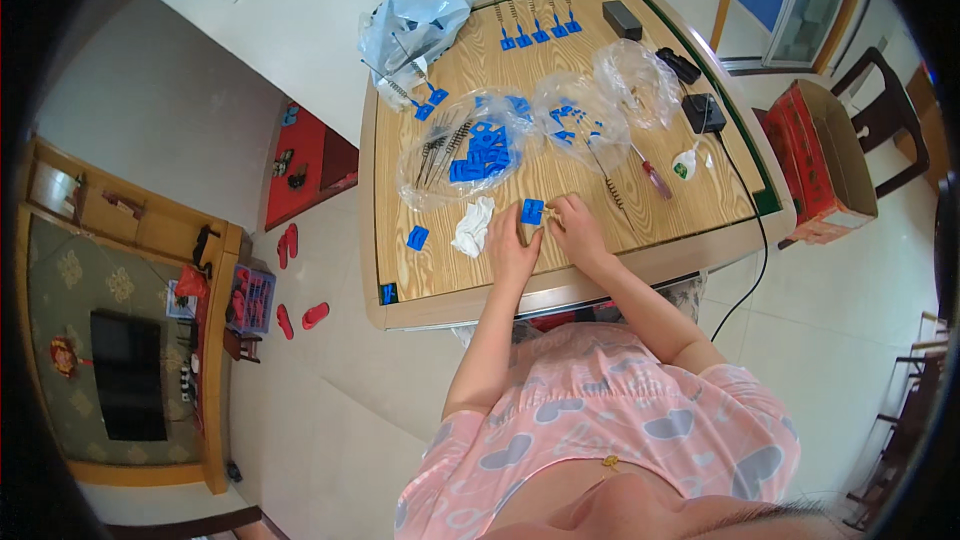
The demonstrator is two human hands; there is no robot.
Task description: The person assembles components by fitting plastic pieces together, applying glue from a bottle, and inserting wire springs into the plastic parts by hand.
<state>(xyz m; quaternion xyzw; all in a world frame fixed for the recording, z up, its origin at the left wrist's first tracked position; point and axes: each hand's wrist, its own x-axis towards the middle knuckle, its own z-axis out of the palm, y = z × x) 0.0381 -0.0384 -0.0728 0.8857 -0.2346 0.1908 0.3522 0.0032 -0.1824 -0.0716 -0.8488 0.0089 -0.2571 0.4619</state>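
Near the front edge of the table, my left hand (513,248) is closed on a small square blue plastic piece (533,208). My right hand (581,233) meets its right side with fingers pinched; what they hold there, if anything, is too small to make out. A thin rod with a dark coil spring (613,191) lies just beyond my right hand. Left of my left hand are a crumpled white cloth or tissue (472,227) and a loose blue piece (418,237). A screwdriver with a red handle (656,180) lies to the right.
Clear bags hold blue pieces with springs (487,152) and small blue parts (575,120). Several spring-and-rod assemblies on blue bases (541,36) stand at the back. A dark box (622,20), a black adapter (703,113) with a cable, and a white plastic bag (412,25) line the edges.
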